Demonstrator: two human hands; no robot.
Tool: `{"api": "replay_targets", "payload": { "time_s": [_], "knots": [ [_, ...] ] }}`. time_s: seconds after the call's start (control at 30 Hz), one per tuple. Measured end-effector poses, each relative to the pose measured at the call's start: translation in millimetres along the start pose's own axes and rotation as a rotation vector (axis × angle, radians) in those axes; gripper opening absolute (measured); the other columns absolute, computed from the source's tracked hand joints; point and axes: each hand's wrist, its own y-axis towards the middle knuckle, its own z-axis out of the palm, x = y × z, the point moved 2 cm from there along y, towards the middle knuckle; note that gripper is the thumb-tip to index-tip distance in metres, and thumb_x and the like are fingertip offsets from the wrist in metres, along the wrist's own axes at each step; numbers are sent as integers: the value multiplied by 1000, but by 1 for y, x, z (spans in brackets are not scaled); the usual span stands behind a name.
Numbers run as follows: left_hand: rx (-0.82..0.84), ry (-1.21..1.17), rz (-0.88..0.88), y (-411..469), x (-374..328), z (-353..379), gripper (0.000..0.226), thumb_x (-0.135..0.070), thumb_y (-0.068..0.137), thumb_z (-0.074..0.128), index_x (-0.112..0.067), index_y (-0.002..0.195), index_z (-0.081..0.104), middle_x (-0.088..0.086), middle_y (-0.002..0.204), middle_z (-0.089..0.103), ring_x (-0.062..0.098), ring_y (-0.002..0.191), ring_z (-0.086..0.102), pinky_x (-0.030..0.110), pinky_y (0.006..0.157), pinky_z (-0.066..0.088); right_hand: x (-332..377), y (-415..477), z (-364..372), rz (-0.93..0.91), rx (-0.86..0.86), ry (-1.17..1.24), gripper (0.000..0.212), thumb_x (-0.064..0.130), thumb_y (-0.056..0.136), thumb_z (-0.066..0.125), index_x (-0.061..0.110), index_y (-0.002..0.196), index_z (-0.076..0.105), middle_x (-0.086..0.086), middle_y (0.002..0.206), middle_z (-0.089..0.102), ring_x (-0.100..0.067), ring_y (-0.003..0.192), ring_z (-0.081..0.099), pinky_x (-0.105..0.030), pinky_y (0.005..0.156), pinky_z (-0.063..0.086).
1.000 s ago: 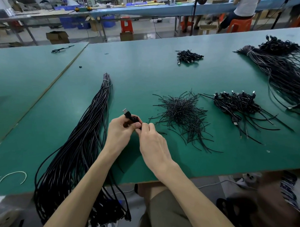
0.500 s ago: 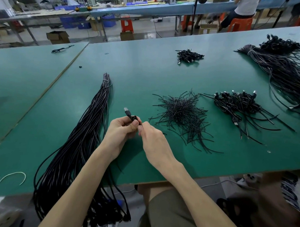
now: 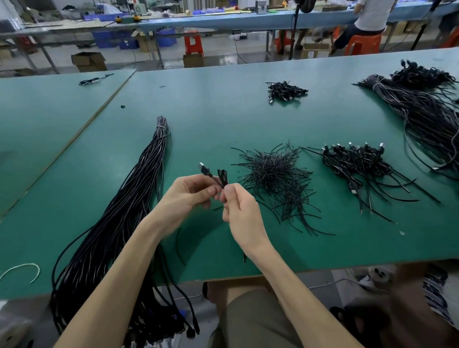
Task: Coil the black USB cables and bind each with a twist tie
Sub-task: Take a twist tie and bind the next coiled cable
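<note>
We are looking down on the green table [image 3: 225, 116], which is filling most of the frame. At left, the long bundle of uncoiled black USB cables [image 3: 122, 222] is lying with its long axis running from mid-frame down to lower left, its tail spilling over the near edge. Right of centre, the twist tie pile [image 3: 275, 175] is sitting loose. Just right of it is the heap of bound coils [image 3: 359, 162].

Both grips are meeting at centre frame, above the table. The left grip [image 3: 188, 196] is curling round one cable [image 3: 214, 177], thumb and forefinger pinching it. The USB plug [image 3: 204, 169] is sticking out up and to the left. The right grip [image 3: 240, 210] is pinching at the same spot, its thumb tip nearly touching the left thumb. A small black loop [image 3: 222, 176] is standing just above that meeting point; we cannot tell whether it is cable or tie.

We are judging this to be the binding step on one cable. The coming move is turning on this: the pinch point is lying between the two grips, the loop directly above it, the plug's axis slanting up-left. The tie pile is lying nearer the right grip, the uncoiled bundle nearer the left.
</note>
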Motion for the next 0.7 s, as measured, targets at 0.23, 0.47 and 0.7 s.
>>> {"api": "replay_targets", "payload": {
  "time_s": [0.23,0.47,0.7],
  "knots": [
    [-13,604,120,27,-9,42,6,9,86,67,6,89,71,18,94,70,26,86,63,36,79,50,9,-5,-1,-103,-204,-31,34,28,113,35,27,81,48,12,60,41,-7,54,37,-22,55,33],
    [24,683,187,43,-8,74,12,13,93,56,21,87,64,32,98,61,42,92,56,46,82,48,7,-4,-8,-87,-337,-41,35,26,113,35,28,79,47,11,61,44,-5,54,45,-16,57,35],
    [106,784,209,43,-8,73,21,15,91,53,14,71,57,-9,76,45,16,71,43,38,67,44,4,-3,-8,-73,-358,-47,36,27,113,36,24,80,49,11,60,43,-7,56,44,-17,58,35]
  ]
}}
